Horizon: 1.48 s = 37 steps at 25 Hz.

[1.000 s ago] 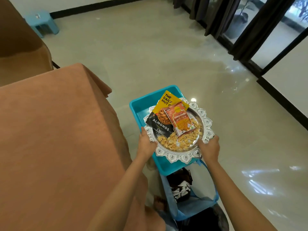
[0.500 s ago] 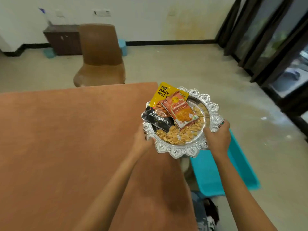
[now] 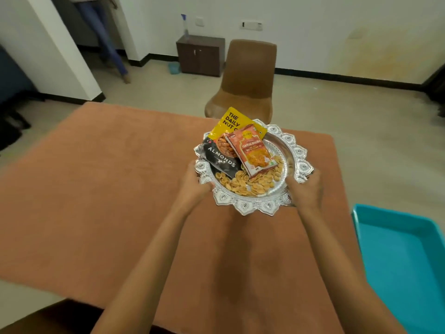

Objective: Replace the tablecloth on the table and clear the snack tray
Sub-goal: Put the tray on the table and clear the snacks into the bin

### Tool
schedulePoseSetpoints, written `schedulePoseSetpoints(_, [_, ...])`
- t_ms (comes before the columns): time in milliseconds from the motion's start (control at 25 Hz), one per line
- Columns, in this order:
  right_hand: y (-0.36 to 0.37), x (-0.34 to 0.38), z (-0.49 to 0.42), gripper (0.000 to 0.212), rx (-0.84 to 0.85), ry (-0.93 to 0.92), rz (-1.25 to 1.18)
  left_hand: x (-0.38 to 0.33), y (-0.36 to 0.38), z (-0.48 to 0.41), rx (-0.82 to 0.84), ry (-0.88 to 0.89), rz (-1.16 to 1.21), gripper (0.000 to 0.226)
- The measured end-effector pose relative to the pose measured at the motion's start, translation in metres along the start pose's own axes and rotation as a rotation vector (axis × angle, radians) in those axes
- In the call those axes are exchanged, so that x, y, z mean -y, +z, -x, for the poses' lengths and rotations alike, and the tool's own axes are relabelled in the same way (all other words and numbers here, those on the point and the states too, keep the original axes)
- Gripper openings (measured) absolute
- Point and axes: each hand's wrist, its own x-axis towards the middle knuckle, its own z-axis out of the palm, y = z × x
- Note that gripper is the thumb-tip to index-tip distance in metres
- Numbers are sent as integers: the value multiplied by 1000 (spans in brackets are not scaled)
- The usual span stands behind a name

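Observation:
I hold an ornate silver snack tray (image 3: 298,150) over the right half of the table, which is covered by an orange-brown tablecloth (image 3: 108,189). My left hand (image 3: 193,186) grips the tray's left rim and my right hand (image 3: 305,189) grips its right rim. In the tray lie a yellow nut packet (image 3: 232,121), a black almonds packet (image 3: 220,160), an orange snack packet (image 3: 252,150) and several loose yellow chips (image 3: 250,184). Whether the tray touches the cloth I cannot tell.
A turquoise plastic bin (image 3: 404,261) stands on the floor to the right of the table. A brown chair (image 3: 248,75) sits behind the table's far edge. A dark small cabinet (image 3: 199,56) is against the back wall, and a person's legs (image 3: 108,44) show at the far left.
The tray has gone from above the turquoise bin leftward to above the table. My view has swung left with it, so the whole tabletop now shows.

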Motion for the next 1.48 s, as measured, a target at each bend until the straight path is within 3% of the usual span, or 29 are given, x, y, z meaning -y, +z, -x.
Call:
schedulePoseSetpoints(400, [156, 56, 87, 48, 297, -47, -106, 63, -158, -4, -260, -122, 144, 68])
schedulePoseSetpoints(640, [194, 64, 133, 61, 399, -63, -108, 109, -225, -11, -257, -189, 150, 78])
schedulePoseSetpoints(920, [200, 46, 149, 76, 498, -93, -8, 145, -230, -7, -174, -272, 113, 77])
schedulePoseSetpoints(1040, [204, 46, 147, 94, 513, -184, 214, 141, -232, -4, -132, -300, 77, 71])
schedulePoseSetpoints(1120, [207, 54, 147, 86, 406, -302, 379, 136, -233, -8, -191, -321, 15, 65])
schedulePoseSetpoints(1200, [215, 68, 144, 65, 281, -479, 364, 132, -234, -19, -368, -242, -183, 58])
schedulePoseSetpoints(1280, [232, 83, 136, 45, 276, -612, 295, 128, -230, -34, -474, -143, -290, 57])
schedulePoseSetpoints(1480, [279, 114, 108, 26, 516, -432, 335, 120, -217, -72, -513, -175, -518, 56])
